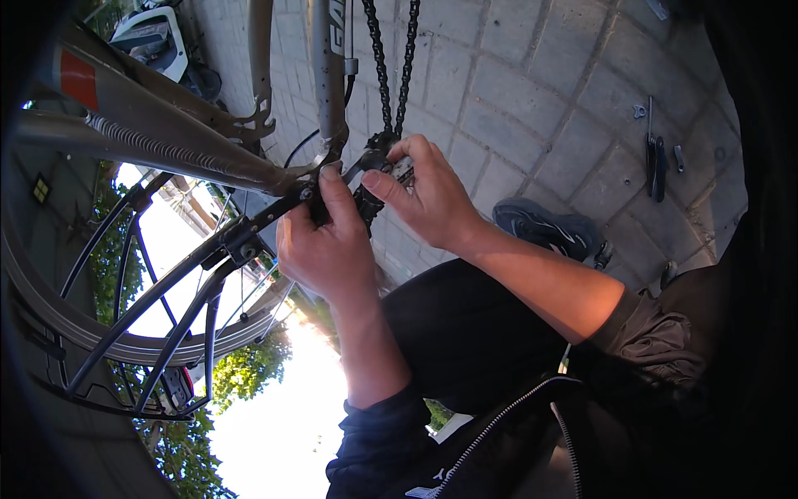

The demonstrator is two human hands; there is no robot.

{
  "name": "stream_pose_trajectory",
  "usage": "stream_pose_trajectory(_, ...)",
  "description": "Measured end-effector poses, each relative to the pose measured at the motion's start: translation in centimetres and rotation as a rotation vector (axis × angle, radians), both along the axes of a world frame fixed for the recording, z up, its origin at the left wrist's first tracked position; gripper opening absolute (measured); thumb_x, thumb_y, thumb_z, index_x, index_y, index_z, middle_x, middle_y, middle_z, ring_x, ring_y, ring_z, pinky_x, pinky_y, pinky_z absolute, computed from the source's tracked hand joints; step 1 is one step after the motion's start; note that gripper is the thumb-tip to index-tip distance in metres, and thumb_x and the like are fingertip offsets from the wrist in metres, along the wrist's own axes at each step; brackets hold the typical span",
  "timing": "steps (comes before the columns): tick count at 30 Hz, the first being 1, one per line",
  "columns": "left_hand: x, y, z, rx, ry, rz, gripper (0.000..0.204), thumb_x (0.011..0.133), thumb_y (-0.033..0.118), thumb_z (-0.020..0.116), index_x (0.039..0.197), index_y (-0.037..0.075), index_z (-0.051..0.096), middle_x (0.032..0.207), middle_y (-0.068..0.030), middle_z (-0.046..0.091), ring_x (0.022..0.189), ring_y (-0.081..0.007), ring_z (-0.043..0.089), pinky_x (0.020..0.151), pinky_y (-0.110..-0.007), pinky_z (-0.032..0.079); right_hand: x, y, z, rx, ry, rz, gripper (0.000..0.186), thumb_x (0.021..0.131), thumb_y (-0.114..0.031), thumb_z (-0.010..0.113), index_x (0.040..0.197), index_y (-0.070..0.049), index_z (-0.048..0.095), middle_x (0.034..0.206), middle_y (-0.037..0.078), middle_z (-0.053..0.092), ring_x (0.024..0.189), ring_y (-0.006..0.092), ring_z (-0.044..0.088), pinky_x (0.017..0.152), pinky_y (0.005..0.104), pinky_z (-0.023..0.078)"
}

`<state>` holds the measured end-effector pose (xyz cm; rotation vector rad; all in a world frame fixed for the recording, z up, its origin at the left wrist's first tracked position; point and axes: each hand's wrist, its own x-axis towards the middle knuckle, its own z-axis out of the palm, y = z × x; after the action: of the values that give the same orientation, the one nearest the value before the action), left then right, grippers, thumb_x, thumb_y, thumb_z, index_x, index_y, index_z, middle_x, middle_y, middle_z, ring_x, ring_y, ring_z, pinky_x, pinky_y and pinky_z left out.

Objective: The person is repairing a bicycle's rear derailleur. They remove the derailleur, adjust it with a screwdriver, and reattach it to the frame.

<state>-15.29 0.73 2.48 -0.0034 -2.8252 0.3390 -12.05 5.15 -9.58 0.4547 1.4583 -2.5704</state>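
Observation:
A grey-brown bicycle frame with an orange-red patch reaches in from the upper left. My left hand is closed at its dropout, the thumb pressed along the metal; the fingers curl below, and their tips are hidden. Just to the right, my right hand pinches the black rear derailleur between thumb and bent fingers. Both hands nearly meet there. From the derailleur, two strands of black chain run toward the top of the view. Part of the derailleur is hidden behind my hands.
A black rear rack is fixed beside the dropout, next to a wheel rim. On the grey paving lie a folding multi-tool and several small metal parts. A dark shoe is near my right forearm.

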Motion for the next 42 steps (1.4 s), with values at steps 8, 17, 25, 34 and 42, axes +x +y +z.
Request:
stream_pose_trajectory(8, 0.0, -0.3, -0.2, -0.061, 0.010, -0.058, 0.022, 0.089, 0.029, 0.075, 0.087, 0.007, 0.077, 0.069, -0.0117, 0.067, 0.061, -0.0313, 0.063, 0.055, -0.042, 0.046, -0.5, -0.8, -0.8, -0.087, 0.025, -0.005, 0.065, 0.087, -0.061, 0.068, 0.108, -0.001, 0.053, 0.096, 0.020, 0.058, 0.089, 0.0341, 0.059, 0.078, 0.0422, 0.049)
stream_pose_trajectory(17, -0.1, 0.1, -0.3, -0.034, 0.001, -0.032, 0.027, 0.089, 0.031, 0.076, 0.084, 0.004, 0.076, 0.069, -0.0133, 0.067, 0.060, -0.0326, 0.063, 0.055, -0.043, 0.046, 0.0, -0.7, -0.8, 0.014, 0.019, -0.028, 0.054, 0.089, -0.048, 0.073, 0.109, -0.002, 0.051, 0.100, 0.015, 0.059, 0.091, 0.0258, 0.057, 0.079, 0.0362, 0.047)
stream_pose_trajectory(25, 0.2, 1.0, -0.1, 0.088, 0.008, 0.018, 0.027, 0.092, 0.028, 0.074, 0.094, 0.002, 0.077, 0.076, -0.0137, 0.072, 0.064, -0.0244, 0.069, 0.058, -0.036, 0.051, 0.2, -1.6, -0.2, 0.001, 0.001, -0.071, 0.057, 0.088, -0.051, 0.072, 0.110, -0.003, 0.052, 0.102, 0.016, 0.058, 0.095, 0.0295, 0.057, 0.081, 0.0381, 0.047)
stream_pose_trajectory(34, 0.2, 0.4, 0.0, -0.018, -0.007, 0.023, 0.031, 0.092, 0.030, 0.074, 0.091, -0.001, 0.074, 0.072, -0.0150, 0.071, 0.061, -0.0269, 0.067, 0.056, -0.037, 0.050, -0.2, -0.7, -0.9, 0.068, 0.038, -0.140, 0.064, 0.085, -0.057, 0.073, 0.114, -0.005, 0.051, 0.107, 0.017, 0.053, 0.094, 0.0316, 0.058, 0.082, 0.0400, 0.048)
stream_pose_trajectory(42, 0.1, 0.5, -0.1, 0.025, 0.008, -0.059, 0.030, 0.091, 0.028, 0.074, 0.092, -0.003, 0.074, 0.075, -0.0162, 0.071, 0.063, -0.0271, 0.068, 0.058, -0.037, 0.051, -0.4, -1.2, -1.2, -0.032, 0.068, 0.013, 0.065, 0.087, -0.058, 0.070, 0.114, -0.002, 0.049, 0.104, 0.017, 0.055, 0.096, 0.0308, 0.055, 0.083, 0.0395, 0.046)
